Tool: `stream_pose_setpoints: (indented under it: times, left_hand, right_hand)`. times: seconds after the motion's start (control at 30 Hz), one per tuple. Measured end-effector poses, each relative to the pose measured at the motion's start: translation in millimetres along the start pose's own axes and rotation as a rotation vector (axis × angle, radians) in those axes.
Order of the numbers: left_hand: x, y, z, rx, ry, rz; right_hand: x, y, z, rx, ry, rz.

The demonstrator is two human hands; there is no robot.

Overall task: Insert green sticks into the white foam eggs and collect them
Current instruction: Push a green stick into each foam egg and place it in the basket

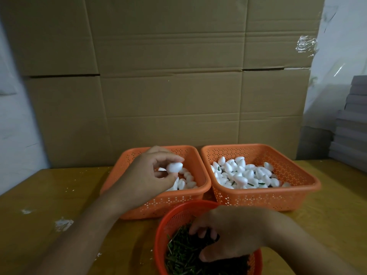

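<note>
The left hand (151,173) pinches one white foam egg (174,167) between thumb and fingertips, lifted just above the left orange perforated plastic basket (158,203) of plain eggs. The right hand (228,233) reaches down into the round red mesh basket (172,221) of short green sticks (178,253), fingers curled among them; whether this grip has already caught a stick cannot be told. The right orange perforated basket (288,197) on the wooden surface (49,195) holds eggs with sticks already in. The step in hand looks like fetching a stick. Next, one stick must be singled out, its end lined up with the egg, and pushed in straight.
</note>
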State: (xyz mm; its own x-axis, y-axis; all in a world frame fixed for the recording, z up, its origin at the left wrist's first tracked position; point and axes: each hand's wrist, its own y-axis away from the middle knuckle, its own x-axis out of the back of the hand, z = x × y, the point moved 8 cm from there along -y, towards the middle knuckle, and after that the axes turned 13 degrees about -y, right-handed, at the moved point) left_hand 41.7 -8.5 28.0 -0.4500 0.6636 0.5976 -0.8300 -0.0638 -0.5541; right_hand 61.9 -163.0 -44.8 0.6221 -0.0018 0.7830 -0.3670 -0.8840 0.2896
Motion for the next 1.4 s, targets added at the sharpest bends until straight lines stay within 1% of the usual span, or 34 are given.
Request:
stream_pose_setpoints:
  times: [0.23,0.4,0.5,0.63,0.87,1.03,1.23,1.4]
  left_hand:
    - [0,5,20,-0.112,0.096,-0.04]
    - [-4,6,28,-0.128,0.179,-0.066]
    - [-6,6,28,-0.108,0.22,-0.099]
    - [-6,6,29,-0.033,0.342,-0.122]
    - [-7,8,29,0.049,0.391,-0.128]
    - [-8,9,31,0.035,0.365,-0.142]
    - [-3,7,31,-0.003,0.24,-0.076]
    - [-4,8,34,-0.039,0.152,-0.069]
  right_hand:
    - [0,0,-1,-0.002,0.007,0.001]
    - [0,-1,-2,0.0,0.008,0.004]
    - [-1,-1,-2,0.003,0.009,0.001]
    - [0,-2,-1,0.005,0.011,0.006]
    - [-1,-2,0,0.002,0.014,-0.001]
    - [-1,-3,0,0.006,0.015,0.002]
    - [-2,-4,1,0.016,0.022,0.018]
    - [-1,-4,0,0.018,0.016,0.023]
